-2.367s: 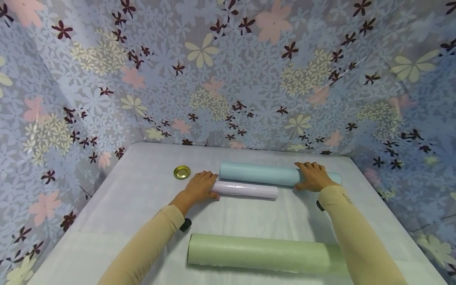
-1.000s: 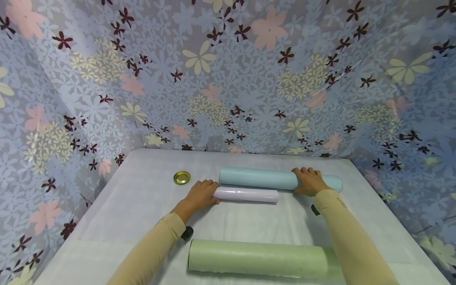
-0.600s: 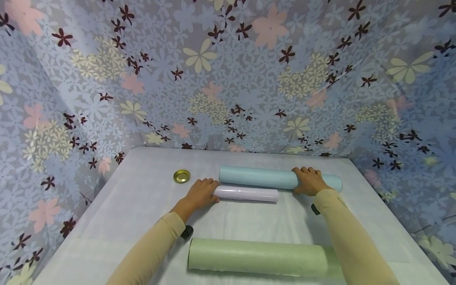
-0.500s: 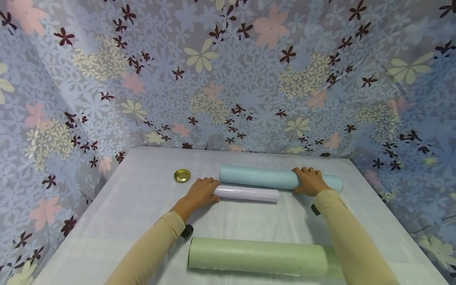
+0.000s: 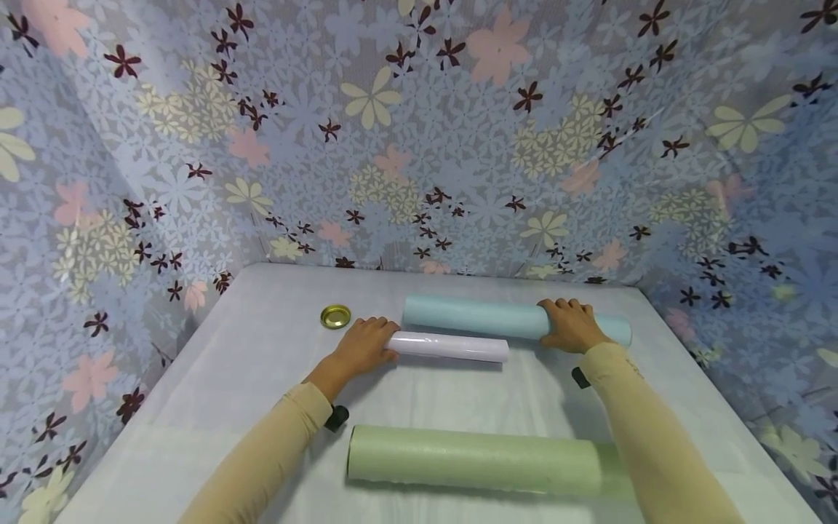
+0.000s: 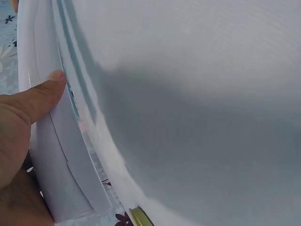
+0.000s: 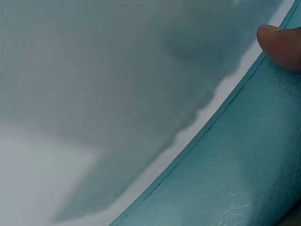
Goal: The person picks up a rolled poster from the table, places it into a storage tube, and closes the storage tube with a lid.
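One white roll (image 5: 448, 347) has shifted slightly leftward with the left grip (image 5: 362, 347).

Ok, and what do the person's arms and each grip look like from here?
The left sleeve and right sleeve are long, plain-looking beige fabric reaching the wrists. The left grip and right grip are bare, without gloves. A small black piece sits by the left cuff, another by the right. No cables show.
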### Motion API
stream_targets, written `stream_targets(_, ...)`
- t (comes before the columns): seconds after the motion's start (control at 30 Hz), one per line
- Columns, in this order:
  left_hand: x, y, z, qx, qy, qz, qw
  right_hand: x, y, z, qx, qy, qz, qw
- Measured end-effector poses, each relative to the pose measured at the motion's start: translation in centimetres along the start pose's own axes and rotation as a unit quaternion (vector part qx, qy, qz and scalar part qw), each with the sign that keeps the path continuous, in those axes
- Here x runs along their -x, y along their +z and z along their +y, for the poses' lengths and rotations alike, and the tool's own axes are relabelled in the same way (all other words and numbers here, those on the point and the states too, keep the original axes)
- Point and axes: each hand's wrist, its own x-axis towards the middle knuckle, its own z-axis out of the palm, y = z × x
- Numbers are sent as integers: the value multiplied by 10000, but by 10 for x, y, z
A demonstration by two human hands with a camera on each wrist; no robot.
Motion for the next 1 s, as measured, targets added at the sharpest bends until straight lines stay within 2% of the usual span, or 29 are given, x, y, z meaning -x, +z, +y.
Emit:
stream_targets(0.4, 11, -20, -4, 27, -25, 85, 10000, 7, -27, -7, -14, 139, 12, 9999)
stream_targets(0.63, 20, -35, -2, -1, 40, 105, 9999, 16, -41, -5, 143, 105, 110, 9998)
stream_targets(1.0, 31, -52, 0, 36, 42, 120, 9999, 28, -63, -7, 98, 241, 110, 9996)
